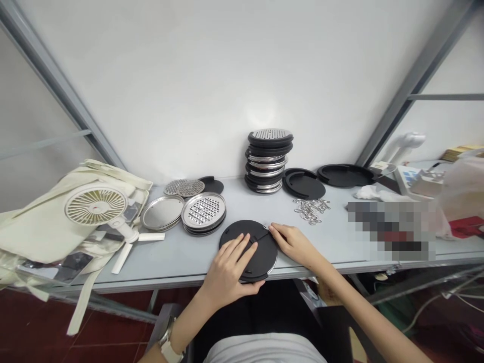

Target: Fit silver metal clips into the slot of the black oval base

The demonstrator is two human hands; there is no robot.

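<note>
A round black disc (pixel 260 257) with a thin slot and a silvery edge low on its right lies at the table's front edge. My left hand (pixel 232 264) holds it, fingers laid across its top and thumb at the near rim. At the disc's upper right, the closed fingertips of my right hand (pixel 289 242) pinch a small metal clip (pixel 265 227), mostly covered by the fingers. Loose metal clips (pixel 312 209) lie in a pile beyond that hand. Left of the disc, a perforated metal grater plate (pixel 204 210) tops a low stack.
Farther back rises a tall stack of black and metal discs (pixel 269 161), beside black round holders (pixel 304 184). Plain metal discs (pixel 162 212) sit left. A white fan (pixel 96 205) rests on a pale bag (pixel 38 222). Behind the table (pixel 242 201) stands a white wall.
</note>
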